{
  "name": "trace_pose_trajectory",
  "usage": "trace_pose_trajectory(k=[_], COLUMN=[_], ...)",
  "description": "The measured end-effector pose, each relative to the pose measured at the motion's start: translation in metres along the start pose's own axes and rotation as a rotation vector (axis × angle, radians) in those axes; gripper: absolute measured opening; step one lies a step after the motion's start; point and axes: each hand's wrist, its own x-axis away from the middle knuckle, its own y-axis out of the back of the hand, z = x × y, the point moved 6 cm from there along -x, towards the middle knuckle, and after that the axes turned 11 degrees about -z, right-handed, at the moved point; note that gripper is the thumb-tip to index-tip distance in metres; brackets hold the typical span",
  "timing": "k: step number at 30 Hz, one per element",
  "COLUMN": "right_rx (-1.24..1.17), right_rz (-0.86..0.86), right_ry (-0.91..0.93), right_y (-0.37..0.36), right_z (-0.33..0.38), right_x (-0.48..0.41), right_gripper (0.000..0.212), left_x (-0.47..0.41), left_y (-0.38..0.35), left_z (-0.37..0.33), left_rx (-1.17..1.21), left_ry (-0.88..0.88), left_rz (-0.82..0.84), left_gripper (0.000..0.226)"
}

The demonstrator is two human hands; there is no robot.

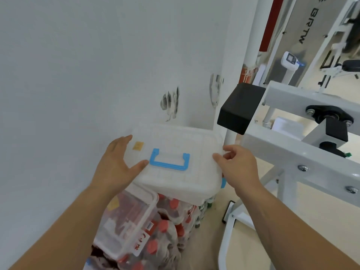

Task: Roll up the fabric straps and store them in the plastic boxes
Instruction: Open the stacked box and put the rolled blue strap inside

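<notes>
Fingers (219, 158) of the right hand (240, 166) pinch the box (175, 141) at its right rim, a light hold. It hangs in the air over a lower box (126, 221) set on bottles (167, 227), so it could slip and drop, or knock the frame (292, 152) close by. The left hand (116, 162) lies flat against its left side, fingers straight, thumb on top. Both forearms reach forward.

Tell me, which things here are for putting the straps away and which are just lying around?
For the job: plastic box with blue handle, held by left hand and right hand; clear plastic box below.
Just lying about: red-capped bottles, white exercise frame, black pad.
</notes>
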Motion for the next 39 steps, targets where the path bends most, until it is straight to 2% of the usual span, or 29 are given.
trace_pose_trajectory(k=[7,16,19,22,23,24,26,29,33,37,39], right_rx=[-0.03,0.032,0.061,0.035,-0.018,-0.073,-0.158,-0.158,-0.033,0.035,0.033], right_rz=[-0.06,-0.111,-0.13,-0.058,-0.034,-0.019,-0.016,-0.086,-0.142,-0.146,-0.142], right_ry=[-0.068,-0.055,-0.088,-0.28,-0.344,-0.388,-0.407,-0.31,-0.173,-0.077,-0.045], right_y=[-0.007,-0.012,-0.012,-0.019,-0.022,-0.024,-0.025,-0.021,-0.017,-0.02,-0.023], right_z=[-0.014,-0.023,-0.036,-0.054,-0.058,-0.061,-0.058,-0.049,-0.035,-0.026,-0.028], right_x=[0.007,0.013,0.018,0.024,0.026,0.028,0.029,0.027,0.022,0.028,0.032], right_gripper=[0.042,0.037,0.058,0.087,0.091,0.088,0.067,0.046,0.035,0.024,0.026], left_x=[-0.016,-0.031,-0.036,-0.036,-0.035,-0.033,-0.03,-0.028,-0.033,-0.034,-0.033], left_y=[-0.027,-0.034,-0.037,-0.038,-0.037,-0.037,-0.036,-0.038,-0.041,-0.041,-0.041], left_z=[0.012,0.02,0.022,0.024,0.023,0.023,0.024,0.028,0.027,0.026,0.025], left_rx=[-0.017,-0.067,-0.043,0.009,0.026,0.047,0.077,0.106,0.128,0.124,0.107], left_ry=[-0.02,-0.035,-0.021,0.041,0.06,0.082,0.142,0.221,0.237,0.198,0.189], left_rz=[0.08,0.108,0.083,0.045,0.021,-0.007,-0.033,0.0,0.063,0.047,0.039], left_gripper=[0.066,0.077,0.081,0.087,0.089,0.091,0.096,0.103,0.108,0.11,0.108])
